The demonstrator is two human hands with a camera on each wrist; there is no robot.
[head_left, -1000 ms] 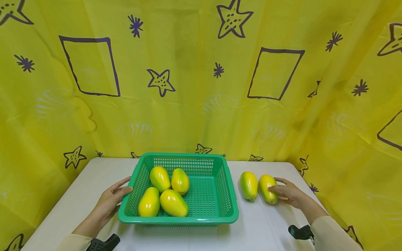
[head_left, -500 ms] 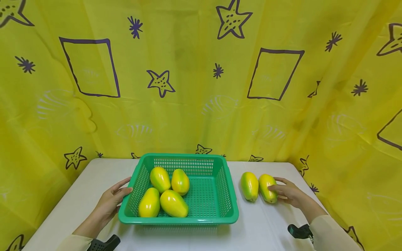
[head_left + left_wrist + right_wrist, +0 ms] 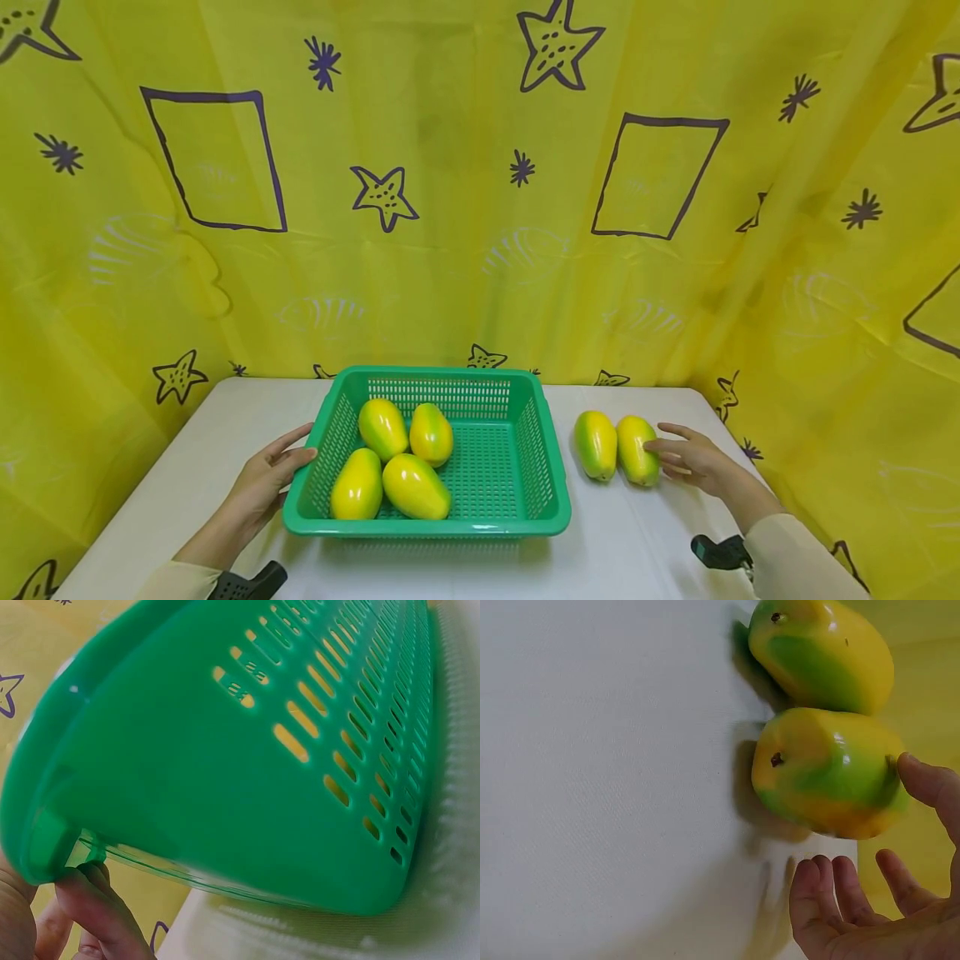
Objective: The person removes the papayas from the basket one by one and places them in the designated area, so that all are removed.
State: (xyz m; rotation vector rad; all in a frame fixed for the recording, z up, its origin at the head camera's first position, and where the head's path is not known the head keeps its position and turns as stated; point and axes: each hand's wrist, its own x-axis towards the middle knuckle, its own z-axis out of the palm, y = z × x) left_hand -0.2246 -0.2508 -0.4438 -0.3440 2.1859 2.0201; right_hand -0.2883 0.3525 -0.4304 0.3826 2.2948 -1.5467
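Note:
My left hand point(image 3: 270, 473) holds the left rim of a green plastic basket point(image 3: 427, 526); in the left wrist view its fingers point(image 3: 101, 911) hook in under the lip. Several yellow-green papayas, such as the front one point(image 3: 415, 487), lie in the basket's left part. To the right of the basket, two more papayas sit side by side on the table. Beside the outer papaya point(image 3: 637, 451) is my right hand point(image 3: 693, 458), fingers loosely spread. In the right wrist view the thumb overlaps that papaya's end, while the other fingers are apart from it.
A white-covered table point(image 3: 600, 542) carries everything. Yellow curtains point(image 3: 450, 275) with dark star and frame drawings hang behind and on both sides. The inner loose papaya point(image 3: 596, 446) lies between the basket and the outer one. Dark wrist devices point(image 3: 251, 581) show at both sleeves.
My right hand has shifted slightly right, loosening from the outer papaya, which now leans a little closer to its neighbour. Left hand and basket have stayed put.

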